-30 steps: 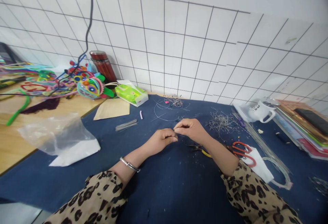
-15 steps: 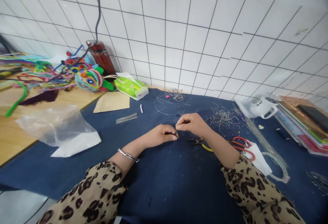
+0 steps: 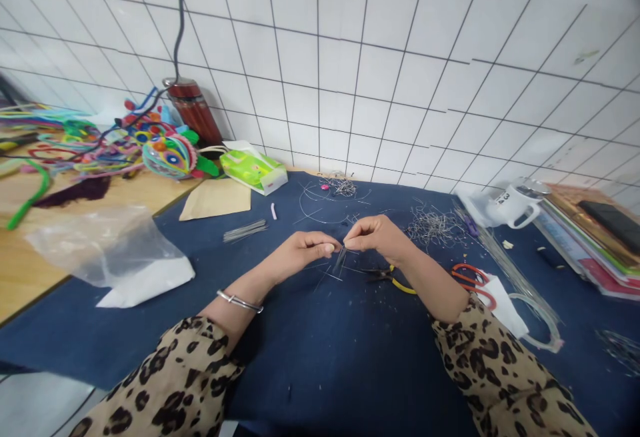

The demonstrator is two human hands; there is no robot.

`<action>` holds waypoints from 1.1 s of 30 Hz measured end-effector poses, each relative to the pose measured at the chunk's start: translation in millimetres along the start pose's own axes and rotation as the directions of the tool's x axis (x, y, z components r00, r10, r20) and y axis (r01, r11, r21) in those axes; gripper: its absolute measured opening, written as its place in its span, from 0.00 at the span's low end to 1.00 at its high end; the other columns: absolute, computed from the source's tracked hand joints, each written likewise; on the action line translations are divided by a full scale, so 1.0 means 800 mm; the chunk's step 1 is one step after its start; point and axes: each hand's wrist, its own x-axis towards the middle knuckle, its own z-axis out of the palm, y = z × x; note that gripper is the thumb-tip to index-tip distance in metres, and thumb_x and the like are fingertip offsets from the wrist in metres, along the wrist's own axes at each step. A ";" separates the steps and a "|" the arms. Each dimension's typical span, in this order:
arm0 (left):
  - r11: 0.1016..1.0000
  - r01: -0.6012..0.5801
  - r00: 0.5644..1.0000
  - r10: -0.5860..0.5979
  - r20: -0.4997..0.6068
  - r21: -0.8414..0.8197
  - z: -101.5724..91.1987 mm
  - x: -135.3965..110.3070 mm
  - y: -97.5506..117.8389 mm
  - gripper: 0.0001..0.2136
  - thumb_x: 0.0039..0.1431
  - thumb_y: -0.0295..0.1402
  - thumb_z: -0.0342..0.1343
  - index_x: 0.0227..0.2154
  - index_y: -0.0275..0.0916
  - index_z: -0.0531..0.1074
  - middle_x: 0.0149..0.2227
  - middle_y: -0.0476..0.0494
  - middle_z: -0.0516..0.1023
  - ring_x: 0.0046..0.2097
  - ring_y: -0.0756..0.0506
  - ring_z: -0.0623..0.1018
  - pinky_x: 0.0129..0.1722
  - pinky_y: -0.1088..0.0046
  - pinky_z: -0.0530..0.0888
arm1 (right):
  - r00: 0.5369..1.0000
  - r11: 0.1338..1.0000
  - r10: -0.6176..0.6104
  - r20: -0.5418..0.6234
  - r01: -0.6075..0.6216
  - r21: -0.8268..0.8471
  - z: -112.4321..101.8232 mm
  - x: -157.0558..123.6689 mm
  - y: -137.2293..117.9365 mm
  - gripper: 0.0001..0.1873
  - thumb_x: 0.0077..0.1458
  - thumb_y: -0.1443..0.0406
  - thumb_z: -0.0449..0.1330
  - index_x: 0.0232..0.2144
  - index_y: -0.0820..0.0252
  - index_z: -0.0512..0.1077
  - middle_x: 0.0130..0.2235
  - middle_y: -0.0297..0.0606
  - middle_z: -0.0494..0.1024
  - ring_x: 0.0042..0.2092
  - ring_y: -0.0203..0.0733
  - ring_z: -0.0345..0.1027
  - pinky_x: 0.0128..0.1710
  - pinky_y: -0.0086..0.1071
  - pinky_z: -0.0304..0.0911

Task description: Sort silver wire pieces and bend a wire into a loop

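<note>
My left hand [image 3: 306, 250] and my right hand [image 3: 375, 234] meet over the dark blue cloth, each with thumb and finger pinched. Between the fingertips hangs a small bunch of thin wires [image 3: 339, 262], dark and blurred, its ends splaying out below. The right fingers grip its top; the left fingers close on it from the side. Just right of the bunch lie pliers with yellow handles [image 3: 395, 278], partly behind my right wrist. Scissors with red handles [image 3: 475, 284] rest beyond that forearm on white paper.
Wire scraps [image 3: 435, 225] are heaped at right, with a second tangle [image 3: 345, 187] near the wall. A bundle of straight wires [image 3: 245, 230] lies at left beside a plastic bag [image 3: 100, 244]. A white mug [image 3: 515, 207] and stacked books [image 3: 595, 237] stand far right.
Both hands have lifted slightly away from me, the left fingers loosening from a tighter curl. The wire bunch, mostly hidden before, now shows below the fingertips. The view has shifted a little.
</note>
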 end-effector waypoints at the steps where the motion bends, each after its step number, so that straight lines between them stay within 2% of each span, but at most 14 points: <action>1: 0.999 0.009 0.999 -0.007 0.031 -0.042 0.003 -0.001 0.000 0.13 0.56 0.39 0.53 0.38 0.35 0.75 0.36 0.43 0.77 0.38 0.47 0.74 0.43 0.69 0.69 | 1.000 1.000 -0.007 -0.008 0.007 0.002 0.002 0.000 0.001 0.09 0.40 0.62 0.66 0.25 0.63 0.75 0.24 0.34 0.73 0.26 0.32 0.61 0.25 0.26 0.58; 4: 0.987 0.039 0.994 -0.022 0.109 -0.158 0.011 -0.002 -0.001 0.12 0.56 0.37 0.53 0.38 0.35 0.74 0.35 0.43 0.78 0.37 0.48 0.74 0.43 0.69 0.69 | 0.999 0.999 -0.028 -0.042 0.029 0.020 0.007 0.001 0.006 0.09 0.41 0.62 0.66 0.25 0.63 0.75 0.24 0.33 0.73 0.25 0.31 0.61 0.26 0.27 0.58; 7: 0.979 0.063 0.995 -0.047 0.091 -0.191 0.014 -0.001 -0.004 0.12 0.56 0.37 0.54 0.37 0.34 0.74 0.31 0.44 0.77 0.32 0.50 0.73 0.38 0.71 0.70 | 0.997 0.999 -0.052 -0.064 0.052 -0.002 0.010 0.003 0.011 0.09 0.43 0.62 0.64 0.26 0.63 0.74 0.23 0.32 0.71 0.25 0.31 0.59 0.26 0.27 0.57; 10: 0.992 0.068 0.998 -0.067 0.014 -0.106 0.009 0.001 -0.008 0.11 0.55 0.36 0.54 0.35 0.34 0.74 0.28 0.46 0.75 0.30 0.51 0.72 0.35 0.74 0.69 | 0.994 0.987 -0.078 -0.070 0.068 -0.144 0.009 0.003 0.011 0.08 0.47 0.62 0.61 0.29 0.63 0.73 0.25 0.32 0.70 0.26 0.31 0.60 0.27 0.27 0.58; 13: 0.998 0.057 0.997 -0.057 -0.047 0.000 0.003 0.002 -0.011 0.10 0.56 0.36 0.52 0.34 0.35 0.73 0.28 0.46 0.75 0.30 0.51 0.71 0.34 0.74 0.69 | 0.989 0.947 -0.130 -0.069 0.104 -0.305 0.004 0.002 0.008 0.13 0.50 0.64 0.59 0.40 0.59 0.71 0.32 0.35 0.72 0.31 0.33 0.64 0.33 0.29 0.62; 15: 0.998 0.050 0.997 -0.048 -0.059 0.039 0.000 0.003 -0.013 0.10 0.57 0.37 0.51 0.33 0.35 0.73 0.29 0.46 0.75 0.30 0.51 0.71 0.34 0.74 0.69 | 0.976 0.876 -0.213 -0.046 0.170 -0.450 0.001 0.002 0.007 0.17 0.52 0.65 0.57 0.46 0.56 0.68 0.38 0.37 0.73 0.36 0.35 0.65 0.36 0.31 0.63; 16: 0.997 0.050 0.997 -0.047 -0.056 0.052 0.000 0.003 -0.014 0.10 0.57 0.37 0.51 0.33 0.35 0.73 0.28 0.46 0.74 0.30 0.51 0.71 0.34 0.74 0.69 | 0.961 0.810 -0.274 -0.015 0.223 -0.542 0.001 0.002 0.007 0.18 0.53 0.65 0.57 0.47 0.55 0.67 0.40 0.38 0.72 0.38 0.37 0.65 0.38 0.32 0.63; 18: 0.996 0.055 0.998 -0.052 -0.046 0.065 0.000 0.003 -0.016 0.10 0.57 0.37 0.51 0.32 0.35 0.73 0.27 0.47 0.74 0.29 0.51 0.71 0.33 0.74 0.69 | 0.913 0.621 -0.399 0.083 0.335 -0.709 0.000 0.002 0.010 0.16 0.54 0.65 0.57 0.47 0.54 0.68 0.42 0.40 0.72 0.42 0.40 0.63 0.41 0.35 0.62; 20: 0.996 0.059 0.998 -0.057 -0.032 0.067 0.001 0.003 -0.017 0.10 0.57 0.36 0.51 0.31 0.35 0.73 0.27 0.47 0.74 0.29 0.52 0.70 0.33 0.75 0.68 | 0.861 0.426 -0.466 0.203 0.419 -0.802 0.002 0.003 0.014 0.14 0.55 0.65 0.56 0.45 0.56 0.69 0.43 0.42 0.72 0.44 0.43 0.61 0.43 0.36 0.60; 23: 0.997 0.058 0.998 -0.058 -0.006 0.059 0.001 0.003 -0.018 0.10 0.57 0.36 0.50 0.30 0.35 0.72 0.27 0.47 0.74 0.29 0.52 0.70 0.33 0.75 0.69 | 0.818 0.236 -0.484 0.309 0.463 -0.854 0.007 0.003 0.019 0.12 0.58 0.66 0.52 0.43 0.59 0.70 0.40 0.43 0.72 0.42 0.42 0.61 0.42 0.35 0.59; 26: 0.997 0.057 0.998 -0.058 0.026 0.053 0.001 0.003 -0.019 0.10 0.57 0.36 0.50 0.33 0.35 0.72 0.27 0.47 0.75 0.29 0.52 0.71 0.33 0.74 0.69 | 0.807 0.158 -0.476 0.349 0.469 -0.869 0.011 0.002 0.023 0.12 0.60 0.67 0.48 0.39 0.61 0.72 0.35 0.42 0.73 0.38 0.40 0.60 0.40 0.33 0.57; 29: 0.994 0.043 0.998 -0.046 0.031 0.104 0.000 0.003 -0.020 0.11 0.58 0.36 0.49 0.35 0.36 0.73 0.28 0.47 0.75 0.29 0.51 0.72 0.33 0.74 0.70 | 0.826 0.147 -0.435 0.357 0.457 -0.877 0.012 0.002 0.026 0.14 0.61 0.68 0.47 0.36 0.61 0.72 0.30 0.41 0.72 0.34 0.39 0.60 0.37 0.31 0.55; 31: 0.974 -0.007 1.000 0.009 -0.008 0.226 -0.001 0.004 -0.020 0.11 0.58 0.35 0.49 0.37 0.38 0.73 0.31 0.46 0.76 0.32 0.50 0.73 0.35 0.73 0.70 | 0.845 0.156 -0.414 0.337 0.431 -0.889 0.012 0.002 0.028 0.14 0.61 0.67 0.47 0.35 0.61 0.72 0.29 0.40 0.72 0.33 0.39 0.59 0.36 0.31 0.54; 33: 0.908 -0.081 0.992 0.114 -0.056 0.410 -0.001 0.004 -0.018 0.10 0.58 0.35 0.49 0.38 0.40 0.74 0.35 0.46 0.77 0.37 0.48 0.74 0.39 0.71 0.69 | 0.863 0.174 -0.404 0.303 0.397 -0.901 0.012 0.003 0.030 0.14 0.61 0.66 0.46 0.34 0.61 0.72 0.28 0.40 0.72 0.33 0.39 0.60 0.36 0.30 0.53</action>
